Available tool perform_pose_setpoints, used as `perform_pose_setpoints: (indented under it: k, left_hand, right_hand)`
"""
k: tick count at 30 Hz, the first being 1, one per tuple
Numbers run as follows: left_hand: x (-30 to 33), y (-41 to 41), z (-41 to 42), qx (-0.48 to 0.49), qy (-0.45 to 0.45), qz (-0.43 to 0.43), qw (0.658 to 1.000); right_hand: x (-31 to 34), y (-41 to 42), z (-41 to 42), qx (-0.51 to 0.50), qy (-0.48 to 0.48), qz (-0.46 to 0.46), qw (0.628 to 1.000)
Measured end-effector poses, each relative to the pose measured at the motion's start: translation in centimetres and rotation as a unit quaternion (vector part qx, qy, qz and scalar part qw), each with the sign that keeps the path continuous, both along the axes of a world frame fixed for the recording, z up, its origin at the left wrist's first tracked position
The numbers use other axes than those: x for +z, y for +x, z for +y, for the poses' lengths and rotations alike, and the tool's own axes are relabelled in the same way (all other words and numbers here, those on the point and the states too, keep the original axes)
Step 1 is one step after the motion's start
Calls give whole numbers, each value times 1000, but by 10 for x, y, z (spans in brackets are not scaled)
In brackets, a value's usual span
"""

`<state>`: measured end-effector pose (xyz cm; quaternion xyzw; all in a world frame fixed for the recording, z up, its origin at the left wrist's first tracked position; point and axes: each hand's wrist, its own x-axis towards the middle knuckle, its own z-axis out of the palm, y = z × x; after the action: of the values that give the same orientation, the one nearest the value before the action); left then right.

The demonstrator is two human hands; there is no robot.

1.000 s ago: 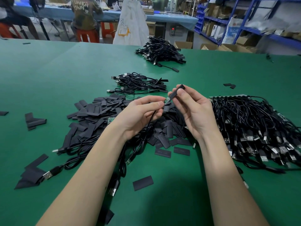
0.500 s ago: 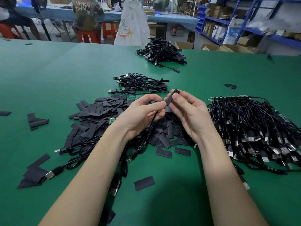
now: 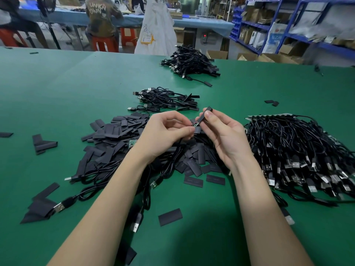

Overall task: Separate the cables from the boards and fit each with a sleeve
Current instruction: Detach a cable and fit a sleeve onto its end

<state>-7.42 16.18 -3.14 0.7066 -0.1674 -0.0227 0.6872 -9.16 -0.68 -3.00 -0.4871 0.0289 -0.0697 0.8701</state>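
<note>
My left hand pinches the end of a black cable that carries a small green board tip. My right hand holds a black sleeve between thumb and fingers, tilted up to the right, its lower end over the board tip. The cable hangs from my left hand down to the green table. A heap of flat black sleeves lies under and left of my hands. A big bundle of cables on boards lies to the right.
Two piles of sleeved cables lie farther back, the near pile and the far pile. Loose sleeves and USB plugs are scattered near my forearms. People sit at a blue bench behind; shelving stands at the right.
The sleeve has been raised and tilted again in my right hand, with the green board tip showing at its lower end; half a second ago the hands were closer and lower.
</note>
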Motion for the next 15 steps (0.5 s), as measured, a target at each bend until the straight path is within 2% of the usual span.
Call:
perform_pose_setpoints:
  k: [7, 15]
  left_hand:
    - [0, -1, -2, 19, 33, -70, 997]
    - [1, -2, -2, 4, 7, -65, 998]
  right_hand:
    - [0, -3, -3, 17, 3, -4, 1000]
    - [-3, -3, -5, 48, -6, 11, 999]
